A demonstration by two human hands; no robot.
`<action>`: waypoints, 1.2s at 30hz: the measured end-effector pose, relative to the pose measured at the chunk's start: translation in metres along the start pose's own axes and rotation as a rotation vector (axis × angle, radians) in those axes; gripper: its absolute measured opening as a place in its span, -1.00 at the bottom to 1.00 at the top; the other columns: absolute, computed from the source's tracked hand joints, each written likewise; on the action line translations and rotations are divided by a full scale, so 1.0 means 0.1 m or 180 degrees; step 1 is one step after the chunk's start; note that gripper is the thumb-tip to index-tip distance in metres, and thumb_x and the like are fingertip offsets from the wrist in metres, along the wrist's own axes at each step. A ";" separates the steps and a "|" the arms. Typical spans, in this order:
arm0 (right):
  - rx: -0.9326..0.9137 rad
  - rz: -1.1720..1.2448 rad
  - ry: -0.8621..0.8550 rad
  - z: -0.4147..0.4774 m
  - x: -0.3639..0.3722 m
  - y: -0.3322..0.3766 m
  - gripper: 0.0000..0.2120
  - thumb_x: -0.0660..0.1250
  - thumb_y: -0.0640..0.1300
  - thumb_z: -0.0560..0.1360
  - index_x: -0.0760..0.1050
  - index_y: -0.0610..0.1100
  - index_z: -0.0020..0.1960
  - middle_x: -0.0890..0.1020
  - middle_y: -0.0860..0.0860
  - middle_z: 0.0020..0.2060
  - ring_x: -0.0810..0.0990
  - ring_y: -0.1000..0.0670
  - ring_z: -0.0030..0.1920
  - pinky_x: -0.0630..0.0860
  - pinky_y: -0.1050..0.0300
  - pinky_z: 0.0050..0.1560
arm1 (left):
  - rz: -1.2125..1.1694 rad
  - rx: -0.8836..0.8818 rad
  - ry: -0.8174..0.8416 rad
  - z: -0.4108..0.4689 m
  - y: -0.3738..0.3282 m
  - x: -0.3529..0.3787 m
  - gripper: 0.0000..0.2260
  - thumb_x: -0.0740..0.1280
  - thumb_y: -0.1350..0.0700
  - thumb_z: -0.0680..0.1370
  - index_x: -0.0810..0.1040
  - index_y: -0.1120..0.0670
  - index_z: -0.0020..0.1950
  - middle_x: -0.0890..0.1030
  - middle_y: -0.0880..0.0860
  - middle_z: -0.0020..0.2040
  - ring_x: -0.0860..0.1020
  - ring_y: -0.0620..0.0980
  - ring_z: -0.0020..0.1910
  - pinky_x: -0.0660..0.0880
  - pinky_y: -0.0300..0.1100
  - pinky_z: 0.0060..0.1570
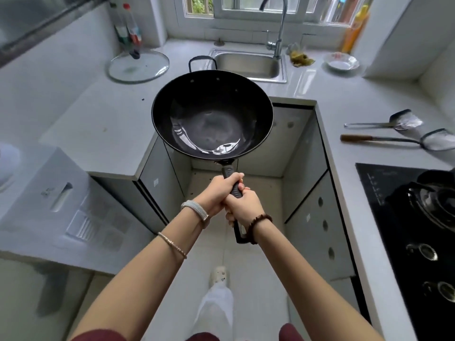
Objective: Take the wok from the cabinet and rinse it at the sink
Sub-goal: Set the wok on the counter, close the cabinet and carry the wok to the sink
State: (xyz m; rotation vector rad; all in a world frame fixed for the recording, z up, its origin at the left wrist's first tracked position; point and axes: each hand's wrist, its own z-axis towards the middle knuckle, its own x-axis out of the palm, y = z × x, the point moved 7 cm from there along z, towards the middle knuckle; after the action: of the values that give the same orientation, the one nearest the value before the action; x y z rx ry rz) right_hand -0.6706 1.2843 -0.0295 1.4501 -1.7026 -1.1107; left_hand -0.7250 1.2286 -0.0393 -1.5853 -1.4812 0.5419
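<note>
A black wok [211, 114] is held out level in front of me, above the counter edge and just short of the steel sink [248, 65]. Its long black handle runs back toward me. My left hand [219, 190] grips the handle nearer the bowl, and my right hand [243, 207] grips it just behind, both closed tight. The wok's small loop handle overlaps the sink's left rim in the view. A curved faucet [280, 30] rises behind the sink under the window. The wok looks empty and shiny inside.
A glass lid [138, 66] and bottles [128, 28] sit on the counter at left. A bowl [341, 61] and a rag lie right of the sink. Two spatulas [384, 134] and a black gas stove [418, 217] are on the right. Grey cabinet doors [317, 212] line the floor gap.
</note>
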 end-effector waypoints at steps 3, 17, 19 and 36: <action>-0.0047 -0.0096 -0.0002 0.40 0.09 0.26 -0.85 0.31 -0.20 0.44 0.34 -0.14 -0.25 0.42 -0.07 -0.51 0.37 0.03 -0.64 0.37 0.20 -0.54 | 0.0045 0.0020 0.0013 0.38 -0.32 -0.08 -0.74 0.30 0.15 0.55 0.44 0.12 -0.35 0.48 -0.04 -0.53 0.50 -0.05 -0.48 0.38 -0.14 -0.28; -0.0194 0.0026 0.0000 1.86 0.12 1.18 -0.82 0.31 -0.21 0.45 0.30 -0.16 -0.21 0.40 -0.05 -0.57 0.34 0.02 -0.68 0.36 0.20 -0.58 | 0.0096 0.0111 -0.0058 1.75 -1.39 -0.09 -0.73 0.27 0.19 0.57 0.41 0.16 -0.34 0.46 -0.04 -0.57 0.51 -0.09 -0.54 0.46 -0.24 -0.34; -0.0175 0.0020 0.0033 2.08 0.07 1.26 -0.83 0.31 -0.21 0.45 0.31 -0.17 -0.20 0.40 -0.06 -0.57 0.34 0.03 -0.68 0.36 0.21 -0.59 | 0.0087 0.0107 -0.0111 1.97 -1.50 -0.07 -0.73 0.27 0.19 0.57 0.41 0.16 -0.35 0.46 -0.03 -0.57 0.50 -0.09 -0.55 0.47 -0.28 -0.38; -0.0145 -0.0386 0.0461 3.90 -0.36 2.08 -0.82 0.30 -0.22 0.45 0.35 -0.06 -0.27 0.45 0.02 -0.59 0.39 0.04 -0.67 0.36 0.24 -0.59 | -0.0087 0.0091 -0.0686 3.60 -2.39 0.25 -0.73 0.30 0.17 0.55 0.41 0.15 -0.35 0.45 -0.04 -0.60 0.44 -0.12 -0.61 0.42 -0.32 -0.52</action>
State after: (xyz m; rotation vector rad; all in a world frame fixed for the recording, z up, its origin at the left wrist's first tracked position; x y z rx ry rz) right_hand -1.0969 1.4039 -0.0144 1.5826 -1.4977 -1.0729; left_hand -1.1441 1.3373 -0.0261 -1.5196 -1.6441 0.7337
